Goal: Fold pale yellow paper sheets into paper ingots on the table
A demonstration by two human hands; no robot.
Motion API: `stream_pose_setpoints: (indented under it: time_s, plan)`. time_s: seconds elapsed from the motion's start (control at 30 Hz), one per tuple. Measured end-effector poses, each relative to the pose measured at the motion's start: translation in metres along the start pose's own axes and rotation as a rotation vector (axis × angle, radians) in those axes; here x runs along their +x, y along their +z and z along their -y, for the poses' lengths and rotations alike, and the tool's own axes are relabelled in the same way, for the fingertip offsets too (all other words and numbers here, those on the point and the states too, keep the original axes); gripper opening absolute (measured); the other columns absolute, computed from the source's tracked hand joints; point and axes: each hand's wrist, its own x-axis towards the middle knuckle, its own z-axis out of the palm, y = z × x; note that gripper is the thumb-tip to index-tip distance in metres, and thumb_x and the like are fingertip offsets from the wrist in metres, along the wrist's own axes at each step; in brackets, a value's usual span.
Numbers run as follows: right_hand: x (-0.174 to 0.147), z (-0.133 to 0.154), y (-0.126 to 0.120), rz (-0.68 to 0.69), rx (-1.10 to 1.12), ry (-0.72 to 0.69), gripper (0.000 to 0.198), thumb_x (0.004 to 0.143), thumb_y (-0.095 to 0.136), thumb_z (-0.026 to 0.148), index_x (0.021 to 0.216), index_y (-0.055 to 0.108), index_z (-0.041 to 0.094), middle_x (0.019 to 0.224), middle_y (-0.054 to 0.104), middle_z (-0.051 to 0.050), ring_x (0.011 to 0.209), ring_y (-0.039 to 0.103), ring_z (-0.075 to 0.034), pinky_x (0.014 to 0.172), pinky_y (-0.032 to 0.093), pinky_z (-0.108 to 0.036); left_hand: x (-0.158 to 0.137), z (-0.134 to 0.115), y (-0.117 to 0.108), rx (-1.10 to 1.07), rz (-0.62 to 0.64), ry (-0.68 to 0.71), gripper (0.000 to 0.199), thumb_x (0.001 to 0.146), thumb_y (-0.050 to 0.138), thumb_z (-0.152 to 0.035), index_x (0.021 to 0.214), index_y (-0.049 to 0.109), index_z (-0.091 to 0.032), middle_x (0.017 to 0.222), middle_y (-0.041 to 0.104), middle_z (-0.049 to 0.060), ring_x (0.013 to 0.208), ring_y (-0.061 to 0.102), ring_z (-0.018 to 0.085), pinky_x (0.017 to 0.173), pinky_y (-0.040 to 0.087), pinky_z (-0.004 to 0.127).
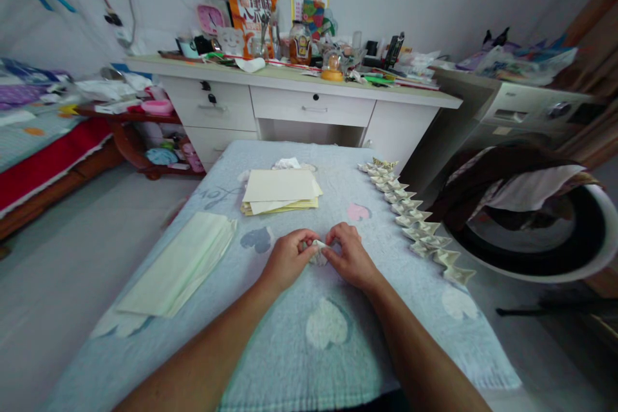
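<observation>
Between my two hands is a small piece of folded paper [317,255], pale and partly covered by the fingers. My left hand [291,257] pinches its left side, while the thumb and fingers of my right hand [351,256] close on its right side. To the right runs a row of several folded paper pieces [408,207] with pointed tips, shaped like small boats. Beyond my hands lies a stack of cream and yellow paper sheets [280,187]. A pile of long pale green paper [178,264] rests at the left.
A blue cloth with heart patterns [270,347] covers the table. Crumpled white paper [286,163] sits behind the stack. Further back stands a white desk [309,103] crowded with jars and packets. A washing machine [526,116] with its door open and clothes hanging out is at right.
</observation>
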Motion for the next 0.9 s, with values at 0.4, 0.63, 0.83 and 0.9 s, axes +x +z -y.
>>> stream_pose_setpoints:
  time_s: [0.4, 0.63, 0.83, 0.9]
  plan:
    - [0.0004, 0.0041, -0.0064, 0.130, 0.584, 0.110, 0.019, 0.084, 0.057, 0.033, 0.085, 0.064, 0.015, 0.072, 0.059, 0.000, 0.066, 0.052, -0.012, 0.062, 0.040, -0.023, -0.0010, -0.0050, -0.0066, -0.443, 0.045, -0.140, 0.018, 0.076, 0.061, -0.029, 0.086, 0.056, -0.015, 0.058, 0.049, -0.006, 0.050, 0.043, 0.007, 0.048, 0.032, 0.018]
    - [0.0003, 0.0036, -0.0066, 0.125, 0.534, 0.126, 0.023, 0.085, 0.055, 0.035, 0.079, 0.065, 0.015, 0.068, 0.059, 0.000, 0.062, 0.051, -0.012, 0.060, 0.039, -0.023, -0.0005, -0.0031, -0.0059, -0.458, 0.076, -0.130, 0.017, 0.076, 0.062, -0.027, 0.085, 0.056, -0.014, 0.065, 0.056, -0.003, 0.055, 0.048, 0.007, 0.051, 0.036, 0.018]
    - [-0.0005, 0.0019, -0.0031, 0.089, 0.482, 0.157, 0.024, 0.083, 0.054, 0.035, 0.072, 0.061, 0.015, 0.060, 0.051, 0.002, 0.055, 0.043, -0.010, 0.053, 0.033, -0.021, -0.0028, -0.0023, -0.0053, -0.451, 0.089, -0.130, 0.016, 0.076, 0.063, -0.027, 0.084, 0.056, -0.015, 0.063, 0.055, -0.004, 0.053, 0.048, 0.007, 0.050, 0.037, 0.018]
    - [-0.0006, 0.0027, -0.0023, 0.061, 0.450, 0.167, 0.025, 0.083, 0.053, 0.035, 0.068, 0.059, 0.016, 0.058, 0.049, 0.003, 0.054, 0.042, -0.010, 0.052, 0.032, -0.021, -0.0036, -0.0024, -0.0046, -0.439, 0.089, -0.126, 0.017, 0.076, 0.063, -0.026, 0.087, 0.057, -0.015, 0.063, 0.055, -0.004, 0.053, 0.049, 0.007, 0.050, 0.038, 0.018]
